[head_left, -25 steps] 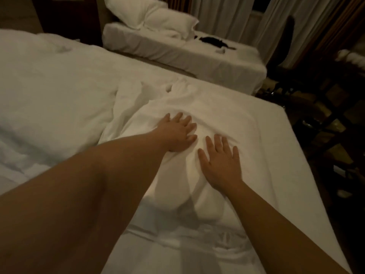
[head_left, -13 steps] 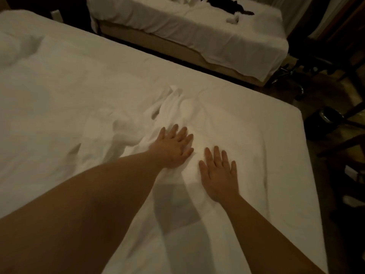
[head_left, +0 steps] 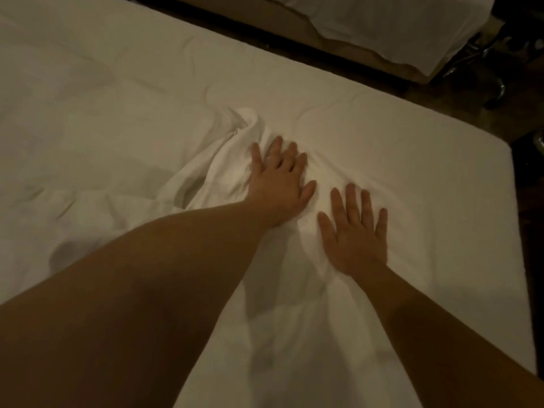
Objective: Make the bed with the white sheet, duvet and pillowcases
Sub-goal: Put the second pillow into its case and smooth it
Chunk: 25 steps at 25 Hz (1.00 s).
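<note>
I see the sheet (head_left: 123, 136) spread over the bed, bunched in a ridge mid-bed. Left hand (head_left: 278, 184) lies flat, fingers spread, pressing that ridge. Right hand (head_left: 354, 235) just beside it, also flat and spread on the sheet. Second bed (head_left: 382, 28) top right.

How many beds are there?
2. The near bed fills most of the view, under both hands. A second bed is at the top right, across the dark floor. More may be out of view.
</note>
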Motion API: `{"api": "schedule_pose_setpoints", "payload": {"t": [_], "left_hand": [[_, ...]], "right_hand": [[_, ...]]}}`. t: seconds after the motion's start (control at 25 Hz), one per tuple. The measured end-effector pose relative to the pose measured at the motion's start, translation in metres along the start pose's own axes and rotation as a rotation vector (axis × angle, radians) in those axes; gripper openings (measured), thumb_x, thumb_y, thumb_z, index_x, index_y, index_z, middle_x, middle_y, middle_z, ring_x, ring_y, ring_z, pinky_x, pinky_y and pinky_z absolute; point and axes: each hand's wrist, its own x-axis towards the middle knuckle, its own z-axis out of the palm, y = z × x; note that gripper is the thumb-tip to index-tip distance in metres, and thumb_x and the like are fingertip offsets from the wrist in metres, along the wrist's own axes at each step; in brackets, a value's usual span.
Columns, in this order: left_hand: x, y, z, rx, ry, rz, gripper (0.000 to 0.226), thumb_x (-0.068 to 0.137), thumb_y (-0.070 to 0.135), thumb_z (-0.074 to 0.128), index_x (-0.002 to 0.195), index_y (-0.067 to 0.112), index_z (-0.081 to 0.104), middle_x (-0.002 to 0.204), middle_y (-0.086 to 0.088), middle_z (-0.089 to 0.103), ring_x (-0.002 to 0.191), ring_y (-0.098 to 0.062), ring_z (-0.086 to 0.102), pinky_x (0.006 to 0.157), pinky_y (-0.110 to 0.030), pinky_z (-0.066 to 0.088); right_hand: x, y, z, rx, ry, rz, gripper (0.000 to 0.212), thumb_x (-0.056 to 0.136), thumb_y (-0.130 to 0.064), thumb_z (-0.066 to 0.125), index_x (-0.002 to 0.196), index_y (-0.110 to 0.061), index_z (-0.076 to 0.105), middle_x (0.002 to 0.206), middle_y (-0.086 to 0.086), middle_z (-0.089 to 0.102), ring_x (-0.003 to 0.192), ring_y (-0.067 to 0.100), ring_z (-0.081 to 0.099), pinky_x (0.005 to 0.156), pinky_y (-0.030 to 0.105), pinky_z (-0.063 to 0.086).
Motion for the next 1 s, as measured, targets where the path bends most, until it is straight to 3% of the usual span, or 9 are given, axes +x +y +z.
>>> {"api": "schedule_pose_setpoints", "payload": {"t": [0.16, 0.28, 0.36, 0.44, 0.52, 0.6, 0.72, 0.88, 1.0], "left_hand": [[0.046, 0.013, 0.007, -0.029, -0.024, 0.058, 0.066, 0.101, 0.060, 0.017, 0.150, 0.020, 0.037, 0.150, -0.005, 0.044, 0.142, -0.030, 0.032, 0.116, -0.059, 0.008], [0.051, 0.007, 0.013, 0.033, 0.075, 0.080, 0.058, 0.101, 0.059, 0.025, 0.128, 0.015, 0.052, 0.127, -0.009, 0.054, 0.120, -0.030, 0.045, 0.108, -0.052, 0.022], [0.056, 0.003, 0.006, 0.037, 0.036, 0.096, 0.058, 0.101, 0.061, 0.026, 0.112, 0.014, 0.058, 0.114, -0.011, 0.061, 0.108, -0.031, 0.053, 0.100, -0.046, 0.031], [0.063, 0.001, -0.010, 0.025, -0.096, 0.107, 0.062, 0.100, 0.066, 0.023, 0.090, 0.018, 0.060, 0.095, -0.009, 0.066, 0.089, -0.029, 0.058, 0.085, -0.039, 0.038], [0.068, -0.004, -0.030, 0.049, -0.120, 0.140, 0.065, 0.098, 0.070, 0.022, 0.071, 0.020, 0.054, 0.073, -0.002, 0.057, 0.071, -0.024, 0.053, 0.069, -0.034, 0.037], [0.068, -0.013, -0.051, 0.015, -0.047, 0.186, 0.066, 0.096, 0.072, 0.025, 0.062, 0.021, 0.049, 0.061, 0.002, 0.047, 0.063, -0.021, 0.050, 0.062, -0.031, 0.033], [0.071, -0.021, -0.071, -0.071, -0.015, 0.193, 0.069, 0.095, 0.073, 0.027, 0.059, 0.019, 0.051, 0.057, 0.001, 0.051, 0.058, -0.016, 0.050, 0.056, -0.029, 0.028], [0.074, -0.020, -0.064, -0.017, -0.093, 0.156, 0.070, 0.094, 0.074, 0.026, 0.066, 0.019, 0.060, 0.064, 0.001, 0.054, 0.067, -0.020, 0.054, 0.064, -0.033, 0.033], [0.072, -0.024, -0.052, 0.049, -0.193, 0.127, 0.067, 0.094, 0.074, 0.026, 0.076, 0.021, 0.064, 0.074, 0.000, 0.058, 0.079, -0.024, 0.057, 0.071, -0.034, 0.036]], "right_hand": [[0.043, 0.010, 0.001, -0.005, -0.003, -0.064, 0.064, 0.099, -0.063, 0.000, 0.156, -0.040, -0.017, 0.164, -0.009, -0.024, 0.151, 0.019, -0.023, 0.119, 0.049, -0.018], [0.063, 0.025, -0.005, -0.009, 0.022, -0.044, 0.067, 0.099, -0.065, 0.003, 0.158, -0.036, -0.013, 0.168, 0.001, -0.011, 0.154, 0.026, -0.010, 0.123, 0.049, -0.009], [0.070, 0.034, -0.010, -0.029, 0.046, -0.041, 0.069, 0.099, -0.065, 0.008, 0.159, -0.034, -0.003, 0.166, 0.008, 0.015, 0.151, 0.032, 0.013, 0.122, 0.050, 0.002], [0.070, 0.040, -0.018, -0.048, 0.111, -0.061, 0.069, 0.099, -0.066, 0.014, 0.156, -0.027, 0.025, 0.145, 0.009, 0.047, 0.132, 0.032, 0.041, 0.115, 0.048, 0.022], [0.072, 0.044, -0.035, -0.020, 0.135, -0.058, 0.069, 0.097, -0.069, 0.015, 0.128, -0.020, 0.054, 0.121, 0.008, 0.062, 0.110, 0.030, 0.054, 0.100, 0.045, 0.035], [0.077, 0.047, -0.059, 0.071, 0.096, -0.071, 0.068, 0.094, -0.075, 0.016, 0.094, -0.020, 0.056, 0.099, 0.007, 0.066, 0.094, 0.030, 0.059, 0.086, 0.041, 0.041], [0.086, 0.053, -0.090, 0.210, 0.049, -0.103, 0.067, 0.090, -0.080, 0.023, 0.068, -0.022, 0.050, 0.074, 0.000, 0.058, 0.077, 0.026, 0.058, 0.073, 0.034, 0.042], [0.096, 0.061, -0.091, 0.227, -0.077, -0.088, 0.079, 0.083, -0.087, 0.026, 0.068, -0.018, 0.062, 0.072, 0.000, 0.059, 0.074, 0.022, 0.057, 0.072, 0.034, 0.041], [0.093, 0.085, -0.075, 0.242, -0.183, -0.080, 0.084, 0.080, -0.089, 0.030, 0.063, -0.013, 0.060, 0.071, 0.002, 0.062, 0.071, 0.019, 0.059, 0.071, 0.034, 0.043]]}}
